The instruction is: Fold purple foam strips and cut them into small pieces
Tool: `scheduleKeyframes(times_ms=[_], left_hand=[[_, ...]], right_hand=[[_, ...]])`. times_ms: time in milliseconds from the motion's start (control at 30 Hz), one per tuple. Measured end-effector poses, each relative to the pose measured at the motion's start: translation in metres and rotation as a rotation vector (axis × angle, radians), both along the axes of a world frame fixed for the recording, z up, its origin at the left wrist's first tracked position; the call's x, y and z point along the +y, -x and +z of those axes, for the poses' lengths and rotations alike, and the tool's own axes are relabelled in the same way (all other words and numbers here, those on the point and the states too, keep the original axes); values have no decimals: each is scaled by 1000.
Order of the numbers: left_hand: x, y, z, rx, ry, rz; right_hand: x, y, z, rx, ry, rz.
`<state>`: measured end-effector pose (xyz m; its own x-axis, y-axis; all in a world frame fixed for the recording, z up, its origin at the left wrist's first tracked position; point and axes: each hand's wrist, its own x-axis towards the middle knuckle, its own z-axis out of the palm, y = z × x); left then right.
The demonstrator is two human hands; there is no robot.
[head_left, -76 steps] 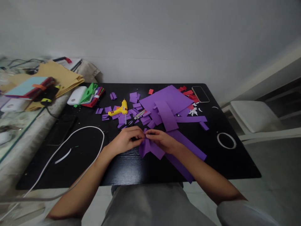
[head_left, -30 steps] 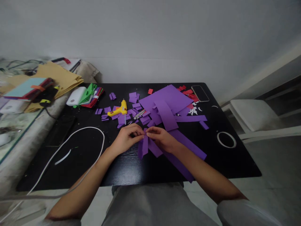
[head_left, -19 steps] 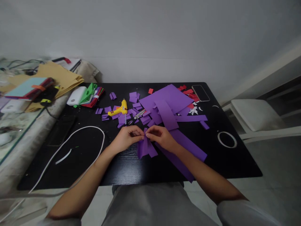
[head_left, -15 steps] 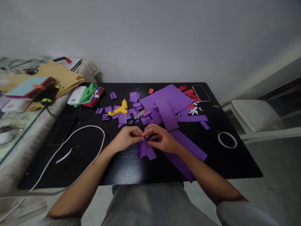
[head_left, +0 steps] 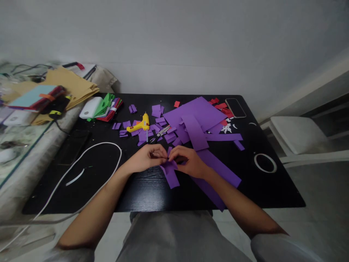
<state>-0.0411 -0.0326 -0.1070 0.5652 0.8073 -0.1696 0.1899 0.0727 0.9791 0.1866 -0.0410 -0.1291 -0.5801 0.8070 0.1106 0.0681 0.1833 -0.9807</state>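
Between my two hands is a folded piece of purple paper [head_left: 171, 176], its lower strip hanging toward the front edge of the table. My left hand [head_left: 151, 157] pinches it from the left with thumb and fingers. From the other side my right hand [head_left: 188, 160] pinches the same piece, fingertips almost touching those of the left. The exact folds under the fingertips are hidden. Just beyond the hands lie scissors [head_left: 163, 131] and a yellow hot glue gun [head_left: 140, 124] among small purple paper pieces [head_left: 170, 137].
Large purple sheets [head_left: 200, 111] and long strips [head_left: 218, 167] spread to the right. A phone [head_left: 236, 108], red scraps [head_left: 225, 109] and a white ring [head_left: 265, 163] lie farther right. At left are a white cable [head_left: 120, 156], colored paper bundle [head_left: 106, 107] and envelopes [head_left: 73, 85].
The purple piece has turned and folded between my fingers, so one strip now hangs down where two wider flaps showed. Both hands stay near the same place.
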Motion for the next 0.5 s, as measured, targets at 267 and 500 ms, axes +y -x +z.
scheduleKeyframes(times_ms=[267, 500], left_hand=[[-3, 5, 0, 55, -6, -30], [-4, 4, -1, 41, -2, -23]], right_hand=[[-2, 1, 1, 7, 12, -34], [-2, 2, 3, -7, 16, -35]])
